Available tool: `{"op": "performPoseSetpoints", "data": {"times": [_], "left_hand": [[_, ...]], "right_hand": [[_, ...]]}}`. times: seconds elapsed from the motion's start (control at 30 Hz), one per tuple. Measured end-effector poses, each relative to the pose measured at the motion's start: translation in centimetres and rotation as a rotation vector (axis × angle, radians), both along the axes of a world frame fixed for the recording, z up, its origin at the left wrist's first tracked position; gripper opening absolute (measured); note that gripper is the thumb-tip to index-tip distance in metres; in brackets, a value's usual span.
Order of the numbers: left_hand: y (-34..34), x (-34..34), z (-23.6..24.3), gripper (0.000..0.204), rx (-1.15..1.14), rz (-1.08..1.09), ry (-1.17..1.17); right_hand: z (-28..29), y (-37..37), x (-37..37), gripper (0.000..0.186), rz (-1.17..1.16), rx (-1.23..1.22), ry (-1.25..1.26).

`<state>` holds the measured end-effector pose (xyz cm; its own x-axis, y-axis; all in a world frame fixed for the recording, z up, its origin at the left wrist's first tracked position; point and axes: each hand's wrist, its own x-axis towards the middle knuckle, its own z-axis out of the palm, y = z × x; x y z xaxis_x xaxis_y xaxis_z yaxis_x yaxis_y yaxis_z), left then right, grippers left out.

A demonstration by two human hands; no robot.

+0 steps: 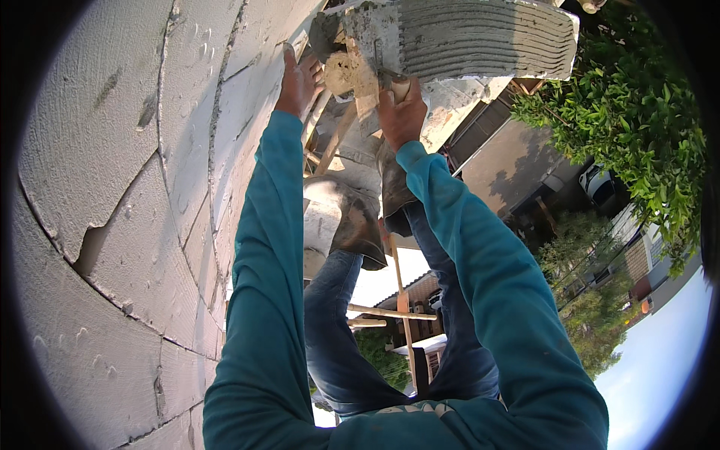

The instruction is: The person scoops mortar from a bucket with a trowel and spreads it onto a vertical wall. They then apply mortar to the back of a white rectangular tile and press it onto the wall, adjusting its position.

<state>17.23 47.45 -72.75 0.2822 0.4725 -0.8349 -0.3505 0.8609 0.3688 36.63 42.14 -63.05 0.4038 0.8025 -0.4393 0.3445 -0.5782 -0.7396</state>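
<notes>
My left hand [299, 81] is open, its fingers stretched out along the edge of the pale block wall [187, 142]. To its right, my right hand [403, 114] is closed around the light handle of a trowel [366, 64]. The trowel's flat blade is smeared with grey mortar. Just beyond the trowel, a pale block [561, 41] carries a bed of grey mortar [476, 41] combed into ridges. A round, crusted tan lump [340, 73] shows between my two hands; I cannot make out what it is.
Below me, dark mud-stained boots [358, 229] stand on mortar-splashed boards [326, 206], high above the ground. Wooden poles [394, 312] cross underneath. Leafy branches [637, 127] reach in at the right, above a parked car [596, 184]. Open joints and a chipped gap [91, 247] mark the wall.
</notes>
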Motion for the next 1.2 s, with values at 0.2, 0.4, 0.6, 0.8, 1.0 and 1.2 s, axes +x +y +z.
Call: {"op": "performPoseSetpoints", "data": {"times": [0.2,0.4,0.6,0.8,1.0,1.2], "left_hand": [[-2.0,-1.5,0.9,0.105,-0.01,0.021,0.002],[-3.7,-2.2,1.7,0.1,-0.046,0.041,0.024],[-3.6,-1.9,1.7,0.102,-0.049,0.013,0.055],[-1.4,0.8,1.0,0.103,-0.094,0.066,0.076],[0.1,1.4,-0.6,0.101,-0.133,0.13,0.038],[-0.1,0.4,-2.5,0.093,-0.196,0.42,-0.441]], "right_hand": [[-0.8,-1.4,-4.1,0.036,0.178,0.111,0.147],[-2.6,-1.7,-7.2,0.045,0.342,0.181,-0.191],[-2.1,1.6,-0.2,0.04,0.249,0.001,-0.374],[-1.8,5.0,10.5,0.034,0.177,-0.022,-0.523],[-2.2,7.6,21.1,0.037,0.232,-0.007,-0.62],[-3.5,9.7,30.3,0.041,0.225,0.04,-0.752]]}}
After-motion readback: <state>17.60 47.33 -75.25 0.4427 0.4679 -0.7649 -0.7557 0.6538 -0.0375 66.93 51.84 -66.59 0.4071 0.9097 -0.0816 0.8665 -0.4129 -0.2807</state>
